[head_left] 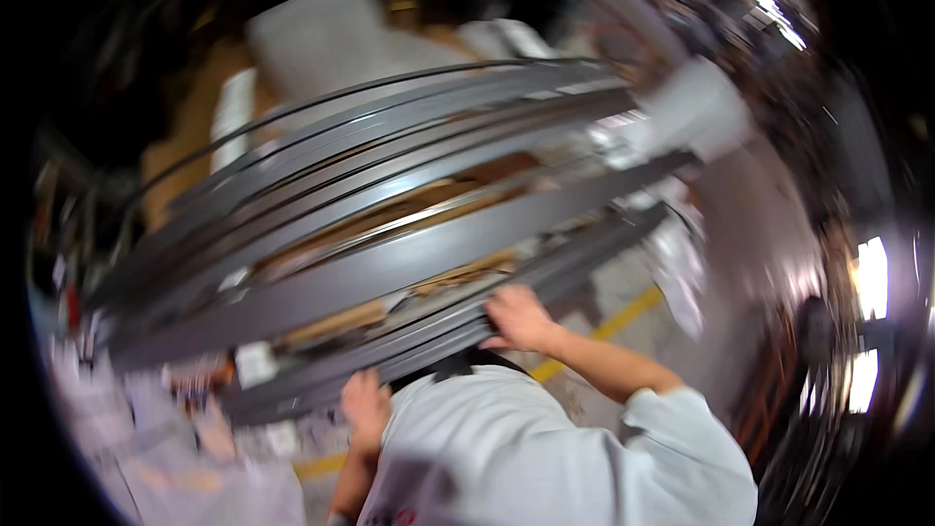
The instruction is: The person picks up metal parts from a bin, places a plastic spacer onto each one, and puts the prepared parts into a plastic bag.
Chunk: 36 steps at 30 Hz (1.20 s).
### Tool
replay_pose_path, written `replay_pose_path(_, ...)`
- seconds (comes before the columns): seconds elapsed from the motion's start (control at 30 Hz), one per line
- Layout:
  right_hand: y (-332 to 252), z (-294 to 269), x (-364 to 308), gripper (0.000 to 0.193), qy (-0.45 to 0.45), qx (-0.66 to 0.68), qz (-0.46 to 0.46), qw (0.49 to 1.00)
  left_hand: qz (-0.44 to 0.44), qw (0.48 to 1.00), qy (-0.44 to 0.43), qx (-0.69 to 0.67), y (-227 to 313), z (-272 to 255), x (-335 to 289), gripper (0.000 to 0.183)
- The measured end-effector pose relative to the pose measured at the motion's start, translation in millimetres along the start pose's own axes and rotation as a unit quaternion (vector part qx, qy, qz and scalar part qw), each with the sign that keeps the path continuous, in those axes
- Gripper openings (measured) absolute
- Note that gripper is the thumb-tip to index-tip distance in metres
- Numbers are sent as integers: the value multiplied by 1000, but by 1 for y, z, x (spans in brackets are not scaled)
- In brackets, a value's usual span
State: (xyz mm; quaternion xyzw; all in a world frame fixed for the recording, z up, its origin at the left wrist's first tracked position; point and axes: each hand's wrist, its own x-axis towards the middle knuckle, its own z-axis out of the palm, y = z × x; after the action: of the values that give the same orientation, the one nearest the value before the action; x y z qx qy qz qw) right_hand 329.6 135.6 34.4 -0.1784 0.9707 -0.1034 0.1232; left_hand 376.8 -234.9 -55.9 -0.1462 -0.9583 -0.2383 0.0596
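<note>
A long dark grey metal profile (429, 336) with grooves along its length lies crosswise just in front of my body. My right hand (518, 319) is closed over its near edge, right of the middle. Further left, my left hand (366, 409) grips the same near edge; motion blurs its fingers. Beyond it, a wide flat grey profile (390, 268) runs roughly parallel, with a gap between the two. Several more long grey profiles (390, 170) lie farther off, side by side. The whole picture is smeared by movement.
Brown boards or cardboard (360, 319) show in the gaps between the profiles. A yellow line (628, 315) marks the floor at the right. Pale wrapped material (156, 429) sits at the lower left, and a blurred white shape (696, 112) stands by the profiles' far right ends.
</note>
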Motion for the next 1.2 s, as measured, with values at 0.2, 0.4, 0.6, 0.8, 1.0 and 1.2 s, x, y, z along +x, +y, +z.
replay_pose_path(0.2, 43, -69, 43, 72, 134, 25, -53, 989, 4, 997, -53, -52, 45, -2, 15, 36)
replay_pose_path(0.4, 66, -22, 127, 83, 67, -117, -88, 987, -62, 987, -68, -131, 19, -5, 18, 31)
replay_pose_path(0.6, 32, 3, 156, 66, 146, -72, -180, 970, -170, 984, 13, -49, 69, -52, 19, 31)
replay_pose_path(0.8, 48, -11, 132, 73, 22, -151, -197, 969, -237, 968, 30, -81, 91, -27, 17, 32)
replay_pose_path(1.0, 77, -92, 157, 83, -247, 182, -216, 927, -315, 941, 75, -102, 131, -25, -11, 26)
replay_pose_path(1.2, 123, -81, 223, 75, -399, 344, -83, 846, -351, 921, 108, -130, 137, -6, -7, 23)
